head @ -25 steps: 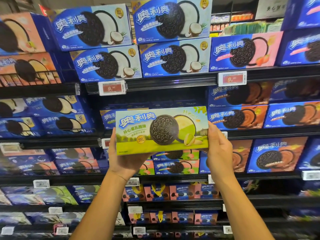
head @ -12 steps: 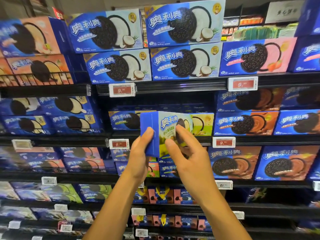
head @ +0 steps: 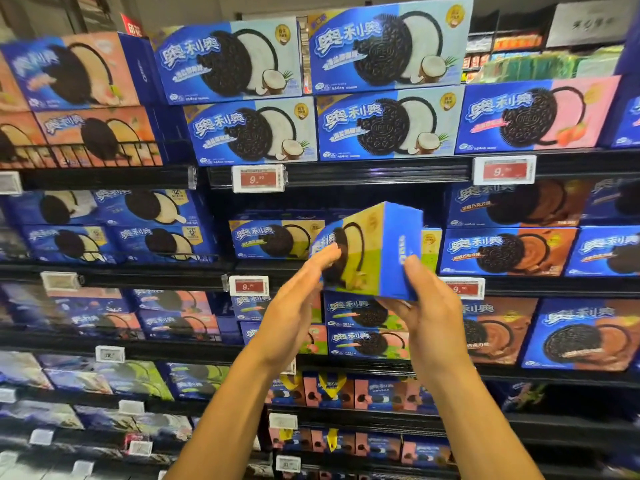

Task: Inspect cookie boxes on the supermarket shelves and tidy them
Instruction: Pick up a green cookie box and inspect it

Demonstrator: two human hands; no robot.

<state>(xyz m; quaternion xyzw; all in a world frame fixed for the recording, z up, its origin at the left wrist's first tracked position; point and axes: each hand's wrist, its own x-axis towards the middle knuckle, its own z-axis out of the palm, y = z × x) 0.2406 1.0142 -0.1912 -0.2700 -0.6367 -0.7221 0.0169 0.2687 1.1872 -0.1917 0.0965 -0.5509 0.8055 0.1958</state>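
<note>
the green cookie box (head: 367, 251) is in the air in front of the middle shelf (head: 346, 268), just above that shelf's front edge and a little right of the price tag (head: 248, 285) clipped there. it is turned so that its printed face looks left and its blue end panel faces the camera. behind it on the same shelf sits a matching green box (head: 277, 239).

the left hand (head: 298, 306) lies with nearly straight fingers pressed flat on the printed face, over the cookie picture. the right hand (head: 427, 308) grips the lower right of the box, thumb up on the blue end panel and fingers curled under the bottom edge.

the box looks like thin printed cardboard: light, stiff along its edges, easy to dent on the broad faces, and smooth enough to slip. the contents are probably brittle, so it should not be squeezed or dropped. the safest hold is at the short end panels or along the edges and corners, one hand to each end, rather than pressing in the middle of the wide face.

a second ago the box was held flat with its full green face to the camera, one hand at each short end. half a second ago it was swung so the other blue end showed at the left, with both hands close together beneath it. now the opposite end faces out, which suggests it is being turned over for inspection before going back on the shelf.
</note>
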